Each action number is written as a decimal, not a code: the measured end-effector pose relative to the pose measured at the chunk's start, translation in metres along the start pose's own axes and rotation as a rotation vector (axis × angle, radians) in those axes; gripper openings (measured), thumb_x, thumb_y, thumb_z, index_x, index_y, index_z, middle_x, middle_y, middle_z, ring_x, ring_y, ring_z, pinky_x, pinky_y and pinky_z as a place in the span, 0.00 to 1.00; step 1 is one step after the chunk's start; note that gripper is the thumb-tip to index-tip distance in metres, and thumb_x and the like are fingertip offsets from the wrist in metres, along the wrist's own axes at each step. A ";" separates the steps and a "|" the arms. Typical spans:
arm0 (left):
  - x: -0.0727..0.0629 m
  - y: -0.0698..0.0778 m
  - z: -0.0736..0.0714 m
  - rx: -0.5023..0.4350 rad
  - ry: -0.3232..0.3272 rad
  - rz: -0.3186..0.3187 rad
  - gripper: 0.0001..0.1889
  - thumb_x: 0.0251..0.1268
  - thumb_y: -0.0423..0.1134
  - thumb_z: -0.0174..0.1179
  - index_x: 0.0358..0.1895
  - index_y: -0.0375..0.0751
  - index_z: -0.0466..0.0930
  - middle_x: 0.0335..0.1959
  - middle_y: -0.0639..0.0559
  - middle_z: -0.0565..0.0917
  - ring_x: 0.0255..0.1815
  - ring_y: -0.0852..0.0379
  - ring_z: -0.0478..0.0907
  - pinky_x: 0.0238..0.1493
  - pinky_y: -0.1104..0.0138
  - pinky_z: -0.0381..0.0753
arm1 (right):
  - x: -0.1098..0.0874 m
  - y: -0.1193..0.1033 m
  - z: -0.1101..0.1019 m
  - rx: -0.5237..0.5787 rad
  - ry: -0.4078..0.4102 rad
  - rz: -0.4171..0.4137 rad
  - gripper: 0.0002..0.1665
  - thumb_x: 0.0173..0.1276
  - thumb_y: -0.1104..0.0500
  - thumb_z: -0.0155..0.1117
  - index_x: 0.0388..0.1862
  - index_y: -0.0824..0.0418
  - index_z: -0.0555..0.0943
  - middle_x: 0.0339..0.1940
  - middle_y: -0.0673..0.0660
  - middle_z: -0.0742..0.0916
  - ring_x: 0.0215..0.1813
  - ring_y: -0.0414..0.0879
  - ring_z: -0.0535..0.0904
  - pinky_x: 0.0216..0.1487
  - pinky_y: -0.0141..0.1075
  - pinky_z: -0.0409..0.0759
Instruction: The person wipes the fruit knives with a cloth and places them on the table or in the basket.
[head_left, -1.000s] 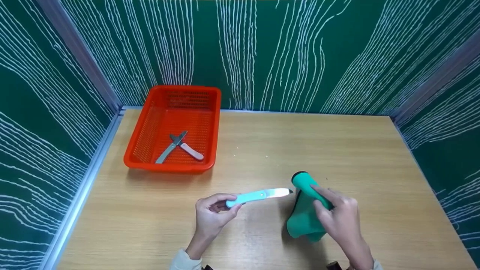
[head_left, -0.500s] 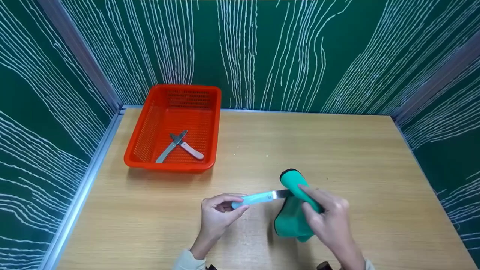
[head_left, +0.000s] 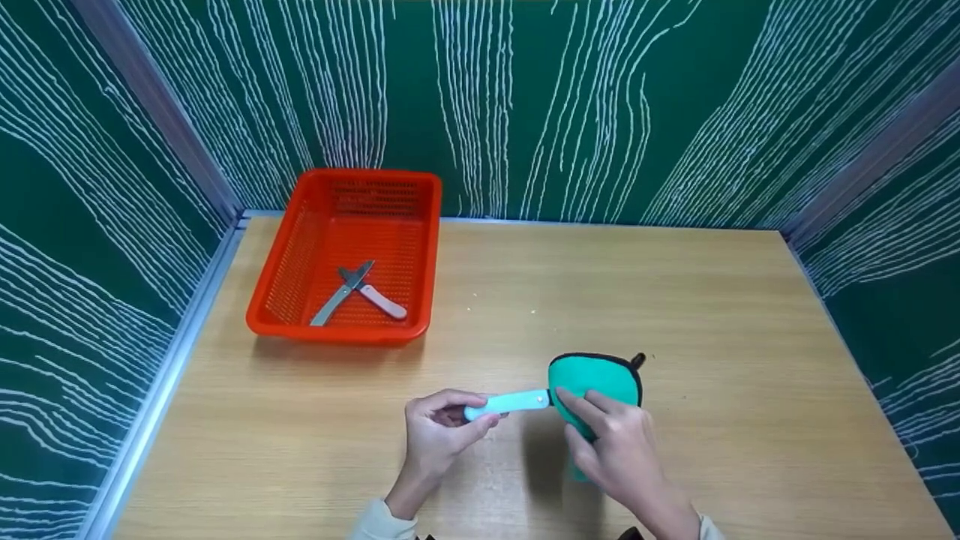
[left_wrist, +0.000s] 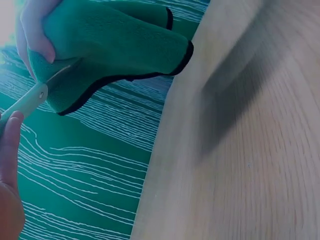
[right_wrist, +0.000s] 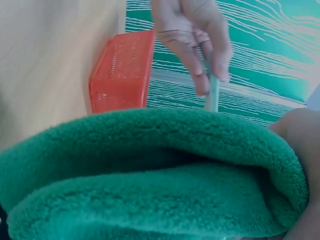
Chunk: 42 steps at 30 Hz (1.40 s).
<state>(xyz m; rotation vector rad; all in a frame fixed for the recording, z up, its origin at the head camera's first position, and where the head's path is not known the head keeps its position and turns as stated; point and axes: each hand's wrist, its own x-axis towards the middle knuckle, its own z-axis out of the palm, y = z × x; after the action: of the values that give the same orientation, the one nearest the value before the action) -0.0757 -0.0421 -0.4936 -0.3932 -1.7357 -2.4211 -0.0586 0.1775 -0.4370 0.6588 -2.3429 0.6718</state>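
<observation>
My left hand [head_left: 442, 431] pinches the end of a light blue knife handle [head_left: 514, 401], with the blade pointing right. In the left wrist view the knife's blade [left_wrist: 62, 72] lies against a fold of a green cloth [left_wrist: 115, 42] with black edging. My right hand [head_left: 619, 450] grips this cloth around the blade, its fingers pressing from above. The head view shows the cloth covering the blade, and only the handle stays visible. Folded fleecy cloth [right_wrist: 150, 200] fills the lower part of the right wrist view. Both hands are held over the table.
A red plastic basket [head_left: 259, 330] stands at the back left of the wooden table [head_left: 675, 300]. Inside lie a grey-green handled knife [head_left: 334, 304] and a pink-handled knife [head_left: 384, 302], crossed. Green walls [head_left: 540, 112] with white wavy lines enclose the table. Small white specks dot the tabletop.
My right hand has moved left with the cloth, which now covers the knife's blade; the blade was bare a second ago. My left hand has shifted slightly right with the knife.
</observation>
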 end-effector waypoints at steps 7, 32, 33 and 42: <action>0.001 0.000 -0.002 -0.043 -0.018 0.094 0.09 0.42 0.18 0.69 0.30 0.22 0.81 0.28 0.34 0.84 0.25 0.53 0.84 0.23 0.65 0.85 | -0.002 0.002 -0.002 -0.051 -0.049 -0.011 0.21 0.39 0.69 0.69 0.37 0.59 0.88 0.16 0.42 0.66 0.17 0.29 0.50 0.15 0.19 0.46; 0.005 -0.005 -0.013 0.055 0.000 0.113 0.12 0.46 0.21 0.69 0.37 0.23 0.82 0.33 0.35 0.85 0.30 0.45 0.85 0.30 0.58 0.85 | -0.004 0.036 -0.035 -0.025 0.131 0.265 0.19 0.43 0.78 0.64 0.36 0.66 0.87 0.11 0.41 0.62 0.14 0.29 0.52 0.10 0.25 0.52; 0.005 -0.005 -0.012 0.068 -0.001 0.116 0.12 0.46 0.21 0.70 0.37 0.24 0.83 0.33 0.35 0.85 0.30 0.46 0.85 0.30 0.58 0.85 | -0.002 0.033 -0.036 -0.020 0.135 0.260 0.19 0.43 0.77 0.64 0.36 0.66 0.87 0.11 0.41 0.62 0.14 0.30 0.53 0.10 0.25 0.52; 0.005 -0.006 0.001 0.158 0.020 0.154 0.11 0.40 0.20 0.71 0.32 0.28 0.85 0.29 0.41 0.86 0.24 0.56 0.83 0.24 0.64 0.85 | 0.003 0.008 -0.025 0.102 0.084 0.162 0.22 0.44 0.75 0.63 0.39 0.62 0.87 0.16 0.44 0.75 0.16 0.32 0.60 0.13 0.21 0.56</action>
<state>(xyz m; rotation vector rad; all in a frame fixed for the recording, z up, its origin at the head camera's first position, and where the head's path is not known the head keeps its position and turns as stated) -0.0814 -0.0394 -0.4972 -0.4624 -1.8011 -2.1592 -0.0548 0.1977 -0.4201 0.4785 -2.3124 0.8789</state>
